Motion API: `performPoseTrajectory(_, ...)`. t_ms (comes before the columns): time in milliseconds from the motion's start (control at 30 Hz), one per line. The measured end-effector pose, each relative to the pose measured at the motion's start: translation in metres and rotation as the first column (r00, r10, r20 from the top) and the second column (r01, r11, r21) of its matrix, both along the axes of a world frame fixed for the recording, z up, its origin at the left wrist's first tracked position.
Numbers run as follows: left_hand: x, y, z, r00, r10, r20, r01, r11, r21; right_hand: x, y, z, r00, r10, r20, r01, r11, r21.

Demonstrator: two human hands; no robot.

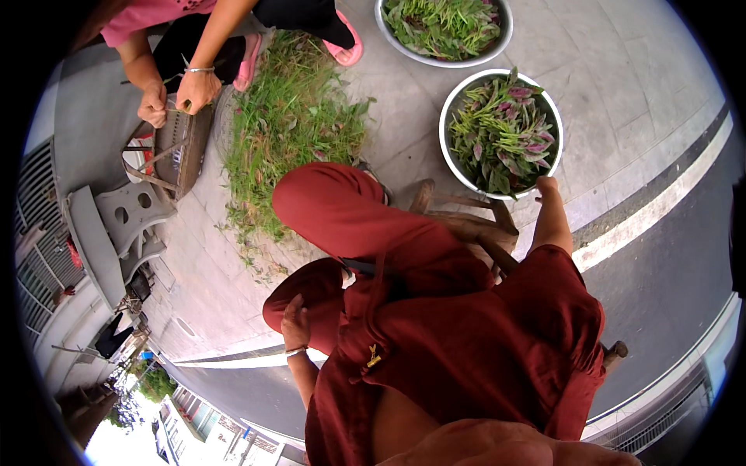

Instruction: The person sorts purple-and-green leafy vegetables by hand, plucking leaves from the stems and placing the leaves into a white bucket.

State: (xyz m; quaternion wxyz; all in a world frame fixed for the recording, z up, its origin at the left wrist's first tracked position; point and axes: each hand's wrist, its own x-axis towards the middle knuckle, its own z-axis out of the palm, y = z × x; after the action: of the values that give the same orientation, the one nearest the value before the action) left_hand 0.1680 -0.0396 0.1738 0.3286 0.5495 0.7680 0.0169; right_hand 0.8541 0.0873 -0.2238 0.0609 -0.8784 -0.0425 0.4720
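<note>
My right hand (pixel 546 187) is at the near rim of a round metal basin (pixel 444 125), its fingers bent against the edge and partly hidden. Amaranth leaves (pixel 501 137), green and purple with pale green stems, heap up inside that basin. Nothing shows in my left hand (pixel 296 324), which hovers by or rests on my left knee with the fingers loosely extended; I cannot tell whether it touches the cloth. Between my legs and the other person lies a pile of grass and leafy greens (pixel 291 128) on the pavement.
A second basin of greens (pixel 446 29) stands beyond the first. Across the pile, a person's hands (pixel 175 102) pinch a thin stem. A wooden stool (pixel 466 224) touches the near basin's side. Left are a bamboo chair (pixel 189 145) and a grey stool (pixel 131 209). Right runs a road (pixel 653 279).
</note>
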Motion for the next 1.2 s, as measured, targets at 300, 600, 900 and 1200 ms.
performPoseTrajectory(300,0.016,0.011,0.007,0.984,0.162,0.073,-0.151,0.979,-0.136,-0.013,0.004,0.017,0.74,-0.529,-0.416,0.611,0.787,0.088)
performPoseTrajectory(600,0.024,0.034,0.021,0.984,0.179,0.026,-0.174,0.976,-0.131,-0.002,0.007,0.042,0.714,-0.422,-0.559,0.577,0.807,0.127)
performPoseTrajectory(900,0.005,-0.005,-0.021,0.995,0.04,0.086,-0.047,0.996,0.081,0.05,0.056,0.131,0.82,-0.105,-0.562,0.238,0.957,0.168)
performPoseTrajectory(1200,0.011,-0.012,-0.033,0.948,0.065,0.312,-0.157,0.947,0.279,-0.013,0.142,0.267,0.735,0.424,-0.529,-0.084,0.831,0.549)
